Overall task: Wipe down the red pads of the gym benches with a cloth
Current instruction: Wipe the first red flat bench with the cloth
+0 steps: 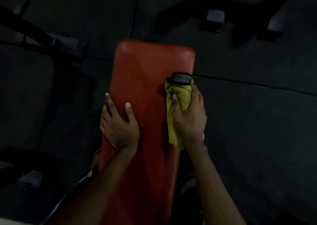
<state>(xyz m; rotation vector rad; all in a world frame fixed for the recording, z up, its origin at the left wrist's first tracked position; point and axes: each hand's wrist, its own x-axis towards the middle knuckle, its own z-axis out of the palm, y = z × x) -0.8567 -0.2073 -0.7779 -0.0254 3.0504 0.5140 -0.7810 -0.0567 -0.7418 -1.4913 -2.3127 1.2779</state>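
Pressing a bunched yellow cloth (180, 97) onto a red bench pad (151, 80) in a dim gym.

The pad is a long, smooth, leather-like slab with rounded corners and a dull sheen at its far end, running from 6 o'clock towards 12 o'clock through the middle of the view. The right hand (190, 121) sits on the pad's 3 o'clock edge, its fingers curled round the soft, creased cloth and its thumb dug into the folds; a grey patch with black trim sticks out at the cloth's far end. The left hand (118, 125) grips the 9 o'clock edge, fingers wrapped down over the side and thumb stretched flat on top. A dark matte rubber floor (257, 121) with thin seams lies all around, and black metal bench frames (214, 18) stand at 1 o'clock.
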